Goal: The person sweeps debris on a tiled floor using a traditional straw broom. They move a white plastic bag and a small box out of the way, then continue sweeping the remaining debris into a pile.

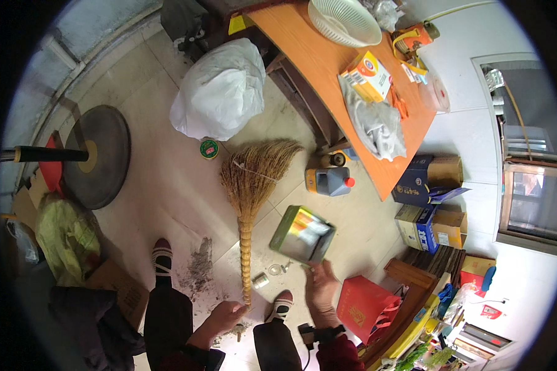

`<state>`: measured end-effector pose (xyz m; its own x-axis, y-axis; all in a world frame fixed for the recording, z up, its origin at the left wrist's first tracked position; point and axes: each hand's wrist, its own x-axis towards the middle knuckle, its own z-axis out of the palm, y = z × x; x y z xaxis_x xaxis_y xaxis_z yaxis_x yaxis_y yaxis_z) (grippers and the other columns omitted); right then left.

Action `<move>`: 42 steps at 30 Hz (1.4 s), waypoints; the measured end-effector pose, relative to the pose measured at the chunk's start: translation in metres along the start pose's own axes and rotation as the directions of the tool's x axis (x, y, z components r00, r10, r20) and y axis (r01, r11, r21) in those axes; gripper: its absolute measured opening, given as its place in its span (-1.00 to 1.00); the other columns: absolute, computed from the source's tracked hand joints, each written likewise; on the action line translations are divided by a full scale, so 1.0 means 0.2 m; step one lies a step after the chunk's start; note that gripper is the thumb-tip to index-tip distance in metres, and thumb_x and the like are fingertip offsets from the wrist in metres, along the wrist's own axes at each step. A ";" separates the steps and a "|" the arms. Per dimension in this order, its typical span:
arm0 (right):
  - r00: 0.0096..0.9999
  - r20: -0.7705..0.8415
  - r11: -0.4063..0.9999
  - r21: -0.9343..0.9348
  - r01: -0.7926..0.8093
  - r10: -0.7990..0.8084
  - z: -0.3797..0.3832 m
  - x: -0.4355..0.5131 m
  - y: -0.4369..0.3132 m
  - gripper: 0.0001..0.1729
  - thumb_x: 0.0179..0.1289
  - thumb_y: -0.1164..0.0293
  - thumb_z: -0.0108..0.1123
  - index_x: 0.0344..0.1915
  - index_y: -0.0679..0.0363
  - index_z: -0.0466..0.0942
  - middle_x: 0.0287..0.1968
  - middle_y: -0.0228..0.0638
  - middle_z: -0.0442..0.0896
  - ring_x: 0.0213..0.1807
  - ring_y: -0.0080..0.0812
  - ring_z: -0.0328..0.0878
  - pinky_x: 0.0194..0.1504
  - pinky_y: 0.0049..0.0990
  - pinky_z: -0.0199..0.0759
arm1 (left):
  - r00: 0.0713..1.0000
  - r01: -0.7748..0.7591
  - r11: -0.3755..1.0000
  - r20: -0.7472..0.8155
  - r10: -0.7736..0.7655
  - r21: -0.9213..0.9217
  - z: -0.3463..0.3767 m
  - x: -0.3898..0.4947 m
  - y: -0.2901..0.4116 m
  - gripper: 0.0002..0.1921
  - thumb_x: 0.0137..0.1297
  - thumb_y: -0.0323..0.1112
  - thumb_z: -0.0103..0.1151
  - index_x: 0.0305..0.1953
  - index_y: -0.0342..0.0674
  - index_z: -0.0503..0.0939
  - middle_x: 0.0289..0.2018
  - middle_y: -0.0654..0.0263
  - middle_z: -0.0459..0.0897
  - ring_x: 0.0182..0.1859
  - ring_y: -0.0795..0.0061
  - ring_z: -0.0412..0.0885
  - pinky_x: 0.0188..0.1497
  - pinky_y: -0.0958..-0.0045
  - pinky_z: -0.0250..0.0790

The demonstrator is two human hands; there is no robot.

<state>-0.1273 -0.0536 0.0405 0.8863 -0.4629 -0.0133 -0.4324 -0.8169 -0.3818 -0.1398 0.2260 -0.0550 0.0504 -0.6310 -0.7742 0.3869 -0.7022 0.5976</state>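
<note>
My left hand [223, 317] is closed near the end of the handle of a straw broom [245, 250], whose wide bristle head points away from me over the tiled floor. My right hand [321, 284] grips the lower edge of a green open-topped box [285, 232], which is tilted and slightly blurred, with a shiny inner side. Grey dust and debris [202, 266] lie on the tiles between my left foot and the broom. A small white-labelled container [261, 280] and a clear piece [275, 269] rest right of the handle.
A stuffed white plastic bag [223, 90] and a round green tin [209, 149] are ahead. A dark jug with a red cap [328, 181] stands near the orange-topped table [297, 41]. A red bag [359, 308] is at right; a round black base [104, 181] and cardboard box [120, 290] are at left.
</note>
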 end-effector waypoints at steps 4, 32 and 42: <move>0.996 -0.088 0.999 -0.010 0.031 -0.032 -0.21 0.26 -0.09 -0.80 0.07 0.52 0.35 -0.26 0.13 0.56 -0.21 -0.18 0.60 -0.28 -0.06 0.59 -0.33 -0.22 0.49 | 0.856 -0.373 0.805 -0.505 0.107 -0.462 -0.03 0.01 0.12 -0.59 0.46 -0.15 0.05 0.15 -0.35 0.46 -0.03 0.08 0.64 0.02 0.28 0.64 0.05 0.33 0.46; 0.960 0.235 0.834 0.552 -0.002 -0.153 0.25 0.73 0.18 -0.63 0.51 0.30 -0.21 -0.13 0.29 0.54 -0.11 -0.30 0.60 -0.13 -0.38 0.52 -0.06 -0.45 0.40 | 0.885 -0.380 0.299 -0.438 -0.157 -0.875 -0.14 -0.13 0.18 -0.72 0.50 -0.25 -0.05 0.05 -0.29 0.50 -0.12 0.20 0.67 -0.09 0.41 0.66 -0.04 0.36 0.46; 0.463 0.683 0.822 -0.413 -0.392 0.565 1.48 -0.74 0.47 -0.05 0.05 -0.14 0.39 0.10 0.49 0.36 -0.05 0.20 0.62 0.06 0.09 0.58 0.04 -0.16 0.46 | 0.902 -0.332 0.071 -0.338 -0.270 -0.941 -0.14 -0.19 0.13 -0.80 0.48 -0.35 -0.07 -0.05 -0.30 0.52 -0.22 0.25 0.66 -0.18 0.47 0.64 -0.09 0.44 0.44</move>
<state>-0.2490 0.0399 -0.2670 0.2798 -0.4409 -0.8528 -0.7716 -0.6318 0.0735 -0.1062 0.2408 -0.0167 0.2524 -0.2681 -0.9297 0.8769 0.4695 0.1027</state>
